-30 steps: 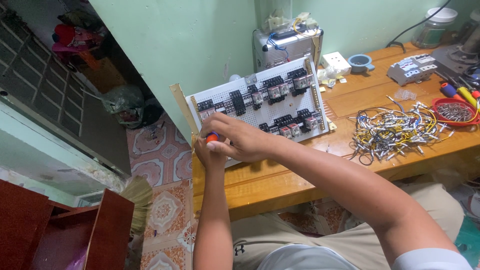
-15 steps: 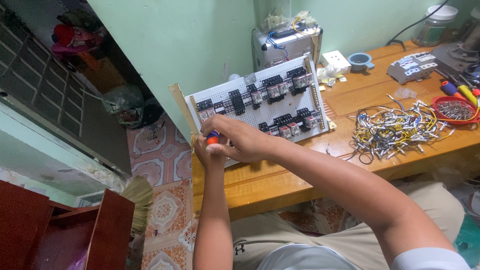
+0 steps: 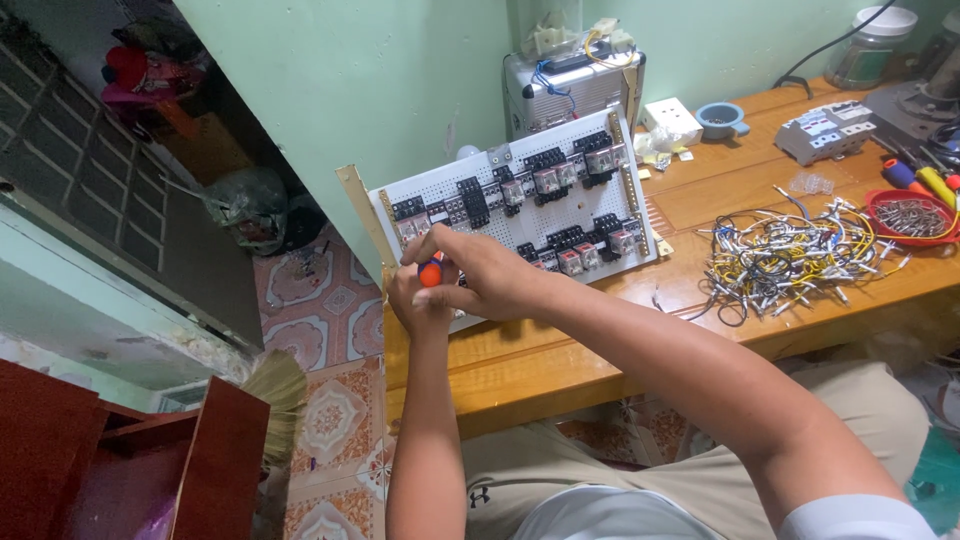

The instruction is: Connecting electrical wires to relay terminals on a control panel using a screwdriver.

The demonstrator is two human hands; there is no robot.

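Since a second ago almost nothing has moved: our hands stay bunched at the near left corner of the panel, only settling a touch. We grip an orange-handled screwdriver [image 3: 430, 270], its handle peeking out between the fingers, the tip hidden against the white perforated panel [image 3: 520, 205]. Our right hand [image 3: 480, 275] is clamped over the handle from above, fingers curled tight; our left hand [image 3: 415, 300] closes around it from below, pressed against the right. The panel leans tilted on the wooden workbench [image 3: 560, 350], carrying rows of black relays and terminal blocks, with a brass-coloured rail along its left edge. Just right of it lies a tangle of short wires [image 3: 790, 255], then a red tray of small parts [image 3: 912, 215]. Behind the panel stands a grey metal box [image 3: 570, 90] against the green wall [image 3: 380, 90].
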